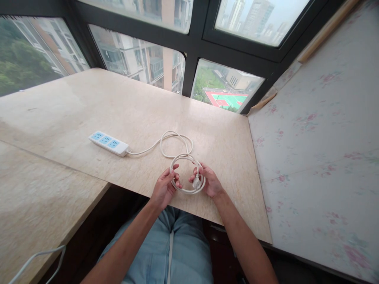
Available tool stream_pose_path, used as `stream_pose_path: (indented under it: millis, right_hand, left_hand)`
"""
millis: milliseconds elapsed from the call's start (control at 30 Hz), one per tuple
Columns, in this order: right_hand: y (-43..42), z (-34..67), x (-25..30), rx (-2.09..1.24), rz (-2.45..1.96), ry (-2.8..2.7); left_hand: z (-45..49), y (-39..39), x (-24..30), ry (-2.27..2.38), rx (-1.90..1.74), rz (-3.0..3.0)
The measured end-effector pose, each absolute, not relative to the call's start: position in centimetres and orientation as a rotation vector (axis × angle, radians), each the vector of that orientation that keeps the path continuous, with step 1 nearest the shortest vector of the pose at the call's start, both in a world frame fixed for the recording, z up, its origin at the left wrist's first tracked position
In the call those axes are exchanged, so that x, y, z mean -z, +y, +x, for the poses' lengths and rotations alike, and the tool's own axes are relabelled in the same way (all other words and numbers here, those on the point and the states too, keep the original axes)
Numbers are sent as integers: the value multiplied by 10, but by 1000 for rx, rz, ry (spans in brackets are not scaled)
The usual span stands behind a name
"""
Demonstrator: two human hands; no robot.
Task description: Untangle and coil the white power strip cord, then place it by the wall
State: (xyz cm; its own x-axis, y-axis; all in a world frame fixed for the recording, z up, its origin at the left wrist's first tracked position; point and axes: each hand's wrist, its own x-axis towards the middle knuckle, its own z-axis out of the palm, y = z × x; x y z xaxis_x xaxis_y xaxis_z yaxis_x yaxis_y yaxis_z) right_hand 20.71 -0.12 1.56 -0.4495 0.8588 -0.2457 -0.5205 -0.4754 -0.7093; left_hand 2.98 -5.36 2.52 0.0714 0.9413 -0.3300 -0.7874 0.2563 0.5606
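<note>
A white power strip with blue sockets lies on the beige stone tabletop. Its white cable runs right and curls into loops near the table's front edge. My left hand pinches the left side of the nearest loop. My right hand is closed on the loop's right side, with the white plug between its fingers. Both hands hover just over the table edge.
Dark-framed windows run along the far side of the table. A floral-patterned wall stands at the right. Another white cable lies at the lower left on a second tabletop section. My legs in jeans sit under the table.
</note>
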Motion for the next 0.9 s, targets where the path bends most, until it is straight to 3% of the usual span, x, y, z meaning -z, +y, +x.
stream_pose_path:
  millis: [567, 900]
  right_hand:
    - [0, 202, -16, -1963, -667, -564]
    - [-12, 182, -17, -1640, -781, -663]
  left_hand:
    - [75, -75, -27, 627, -1309, 27]
    - [112, -69, -36, 882, -1499, 57]
